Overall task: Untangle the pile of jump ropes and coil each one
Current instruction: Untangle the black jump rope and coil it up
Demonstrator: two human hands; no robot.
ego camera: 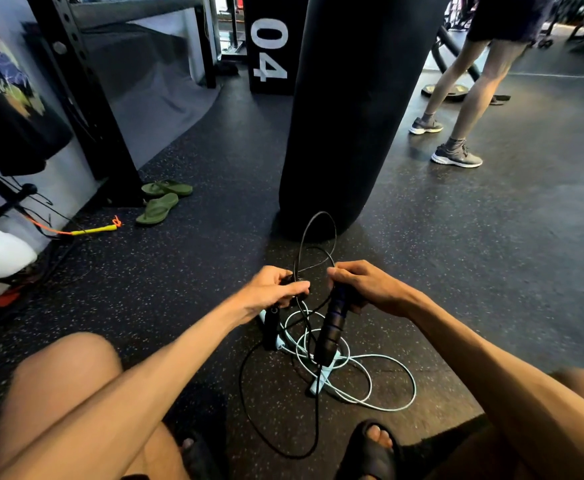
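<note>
I squat over a tangle of jump ropes on the dark speckled floor. A black rope (313, 233) arcs upward in a loop between my hands and trails down in a long loop toward my feet. My left hand (276, 287) grips the black cord and a black handle (270, 329) hanging below it. My right hand (363, 284) holds the top of another black handle (332, 327) with blue rings, which hangs down. Beneath them a light blue rope (387, 382) lies in loose loops on the floor, its pale blue handle (320, 382) partly under the black cord.
A black punching bag (349, 109) hangs just beyond the ropes. Green flip-flops (160, 200) and a yellow-handled rope (93, 230) lie at left near a black rack post (86, 98). A person's legs (463, 98) stand at right. A black box (270, 46) marked 04 sits behind.
</note>
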